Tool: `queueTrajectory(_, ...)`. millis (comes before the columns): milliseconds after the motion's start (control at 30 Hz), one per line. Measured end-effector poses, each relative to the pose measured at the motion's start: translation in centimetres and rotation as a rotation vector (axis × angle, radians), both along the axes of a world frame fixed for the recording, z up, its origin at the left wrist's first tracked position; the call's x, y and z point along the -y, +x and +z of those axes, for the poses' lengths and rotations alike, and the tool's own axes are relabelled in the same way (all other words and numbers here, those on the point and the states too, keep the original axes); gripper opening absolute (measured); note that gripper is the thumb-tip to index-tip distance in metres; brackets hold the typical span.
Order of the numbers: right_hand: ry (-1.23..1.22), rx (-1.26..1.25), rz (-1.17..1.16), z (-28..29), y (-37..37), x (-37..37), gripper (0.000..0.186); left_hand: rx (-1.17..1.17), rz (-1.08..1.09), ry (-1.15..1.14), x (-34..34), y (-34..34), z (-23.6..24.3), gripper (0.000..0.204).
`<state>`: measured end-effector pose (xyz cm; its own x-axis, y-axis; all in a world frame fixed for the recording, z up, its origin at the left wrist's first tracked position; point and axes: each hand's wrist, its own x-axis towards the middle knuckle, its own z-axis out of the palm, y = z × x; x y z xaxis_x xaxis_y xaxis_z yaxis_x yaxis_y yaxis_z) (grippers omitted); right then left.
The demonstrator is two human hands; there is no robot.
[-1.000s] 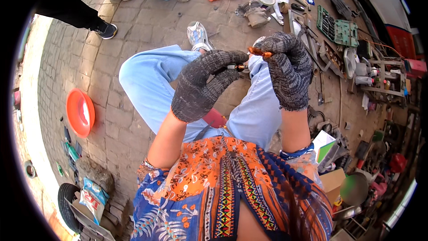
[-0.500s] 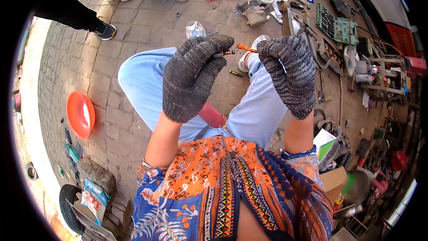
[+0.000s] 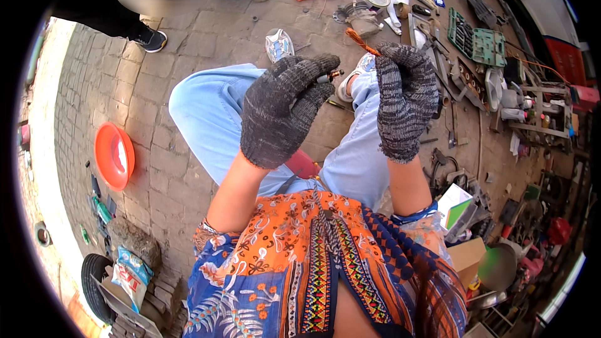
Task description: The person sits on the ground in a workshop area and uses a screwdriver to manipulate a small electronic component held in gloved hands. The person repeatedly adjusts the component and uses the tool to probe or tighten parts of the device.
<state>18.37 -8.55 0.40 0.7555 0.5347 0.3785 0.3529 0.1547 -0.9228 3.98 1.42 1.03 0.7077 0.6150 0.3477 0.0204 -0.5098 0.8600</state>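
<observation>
An orange-red basin [image 3: 114, 166] sits on the paved ground [image 3: 156, 100]. The gloved left hand [image 3: 278, 109] is pinched around a small metal part [image 3: 330, 77], whose tip pokes out rightward. Near it but apart, a twist of orange strands [image 3: 361, 42] slants up and leftward from the gloved right hand [image 3: 407, 100], its fingers curled and pinching the strands' lower end. Farther right lies an unfolded green tool case [image 3: 487, 47].

1. Worn stone paving [image 3: 153, 119] covers the ground, its joints forming an irregular grid.
2. Daylight lights the paving; a glaring pale strip [image 3: 47, 150] runs along the left edge.
3. A low slatted rack [image 3: 543, 89] stands at right, holding bottles [image 3: 513, 114].
4. A parked car [image 3: 546, 19] stands at the upper right.
</observation>
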Motion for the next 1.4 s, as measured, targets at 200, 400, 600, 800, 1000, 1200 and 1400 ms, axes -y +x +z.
queueTrajectory(200, -0.205, 0.817, -0.049, 0.3, 0.8, 0.3, 0.025, 0.054, 0.013, -0.144, 0.2, 0.0, -0.8, 0.032)
queueTrajectory(400, -0.394, 1.019, -0.01, 1.0, 1.1, 0.5, 0.031, 0.045, -0.034, 0.043, 0.0, -0.2, -0.5, 0.035)
queueTrajectory(600, -0.385, 1.074, 0.056, 1.7, 1.9, 0.7, 0.037, 0.05, -0.026, 0.152, -0.4, -0.7, -0.3, 0.033)
queueTrajectory(800, -0.367, 1.175, 0.118, 2.1, 2.7, 0.8, 0.038, 0.057, 0.011, 0.239, -0.2, -0.5, 0.0, 0.034)
queueTrajectory(1000, -0.18, 0.92, -0.089, 1.9, 1.5, 0.0, 0.022, 0.09, 0.12, 0.164, 1.0, -0.2, 0.0, 0.037)
queueTrajectory(1200, 0.133, -0.332, 0.265, 2.0, -1.3, 0.6, 0.02, 0.027, 0.114, 0.184, 1.1, 0.2, -0.1, 0.034)
queueTrajectory(1400, 0.128, -0.425, 0.368, 2.4, -1.4, 0.4, 0.017, 0.098, 0.11, -0.1, 1.1, -0.4, -0.6, 0.032)
